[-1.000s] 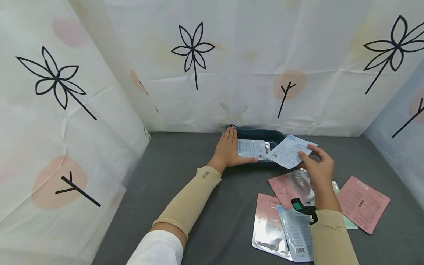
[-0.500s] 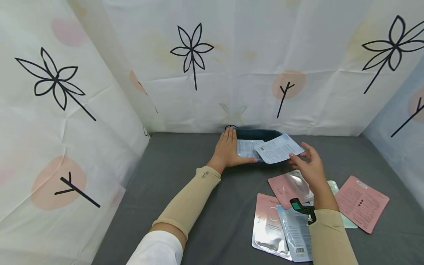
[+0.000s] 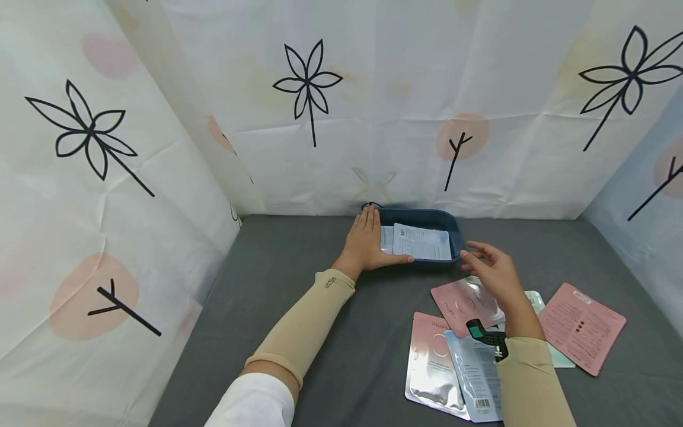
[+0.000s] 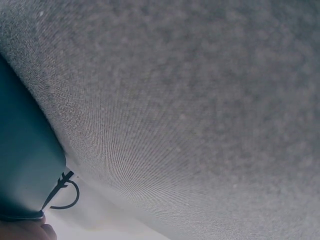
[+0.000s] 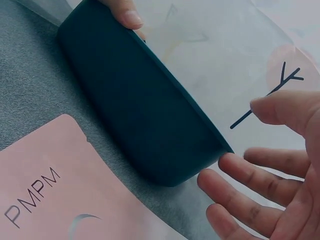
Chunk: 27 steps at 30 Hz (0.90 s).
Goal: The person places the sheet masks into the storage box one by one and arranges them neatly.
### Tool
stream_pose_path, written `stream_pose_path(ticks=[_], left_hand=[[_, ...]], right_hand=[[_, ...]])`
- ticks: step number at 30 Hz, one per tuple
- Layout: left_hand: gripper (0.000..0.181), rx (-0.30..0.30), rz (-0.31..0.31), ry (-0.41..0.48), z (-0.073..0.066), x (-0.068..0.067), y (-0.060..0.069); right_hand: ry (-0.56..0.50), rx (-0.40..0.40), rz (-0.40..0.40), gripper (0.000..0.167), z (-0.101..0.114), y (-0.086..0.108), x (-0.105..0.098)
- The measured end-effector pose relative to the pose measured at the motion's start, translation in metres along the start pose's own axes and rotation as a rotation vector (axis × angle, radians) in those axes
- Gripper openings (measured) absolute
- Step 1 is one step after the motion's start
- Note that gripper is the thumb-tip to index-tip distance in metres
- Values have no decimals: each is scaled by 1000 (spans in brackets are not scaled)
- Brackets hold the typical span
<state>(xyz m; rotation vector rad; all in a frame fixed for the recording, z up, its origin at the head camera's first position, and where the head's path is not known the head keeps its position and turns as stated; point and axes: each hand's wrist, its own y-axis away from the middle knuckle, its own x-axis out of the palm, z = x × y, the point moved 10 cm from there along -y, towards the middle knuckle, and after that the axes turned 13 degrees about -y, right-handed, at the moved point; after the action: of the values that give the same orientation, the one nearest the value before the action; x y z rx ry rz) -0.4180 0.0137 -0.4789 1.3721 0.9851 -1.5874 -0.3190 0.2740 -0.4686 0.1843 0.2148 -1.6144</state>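
Observation:
A dark teal plastic basin [image 3: 456, 228] stands against the back curtain. Inside it lies a light-blue sheet-mask packet [image 3: 424, 243], partly covering another blue packet [image 3: 386, 237]. My left hand [image 3: 365, 240] rests on the basin's left end, fingers straight and thumb stretched along the front rim. In the right wrist view that thumb [image 5: 131, 17] shows on the rim. Just off the basin's right end is my right hand [image 3: 493, 270], holding nothing, its fingers loosely bent and spread. Below it a pink-and-silver packet [image 3: 461, 299] lies on the cloth.
On the grey cloth [image 3: 299, 284] at right lie several more packets: a pink-silver one [image 3: 434, 362], a blue one [image 3: 475, 373], a pink one [image 3: 581, 329] and a pale green one [image 3: 535, 299], partly hidden. A patterned white curtain [image 3: 384, 160] closes off the back.
My right hand has moved left and let go of the blue packet, which now lies flat in the basin over the other one. The left hand has stayed put.

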Motion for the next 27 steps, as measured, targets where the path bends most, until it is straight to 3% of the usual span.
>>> stream_pose_path(ticks=[7, 15, 20, 27], left_hand=[[144, -8, -1, 4, 0, -2, 1], [143, 8, 7, -9, -5, -2, 1], [144, 1, 14, -1, -3, 0, 1], [145, -8, 5, 9, 0, -1, 1]], right_hand=[[4, -16, 44, 58, 2, 0, 4], [29, -30, 45, 56, 3, 4, -8], [70, -49, 29, 56, 8, 6, -28], [138, -16, -21, 64, 2, 16, -75]])
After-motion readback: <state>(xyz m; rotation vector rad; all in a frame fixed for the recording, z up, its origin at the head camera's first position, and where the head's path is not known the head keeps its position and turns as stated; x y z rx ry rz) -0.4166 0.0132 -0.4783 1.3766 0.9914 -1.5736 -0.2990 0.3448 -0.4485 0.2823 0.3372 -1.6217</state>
